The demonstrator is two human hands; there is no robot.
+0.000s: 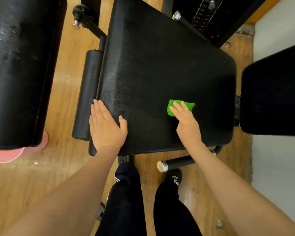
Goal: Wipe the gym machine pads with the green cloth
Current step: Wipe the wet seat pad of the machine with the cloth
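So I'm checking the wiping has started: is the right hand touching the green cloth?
Touching. The head view shows the right hand lying flat on the green cloth, its straight fingers pressing it onto the seat pad.

Bare forearms, black white-striped trousers (pixel 124 201)

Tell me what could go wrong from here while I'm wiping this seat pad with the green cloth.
1. The green cloth is bunched small under your flat right hand, so most of the seat pad could get missed.
2. Your left hand rests at the pad's left edge; it might slip off toward the roller.
3. The metal-capped handle sits beside your leg; you could bump it.
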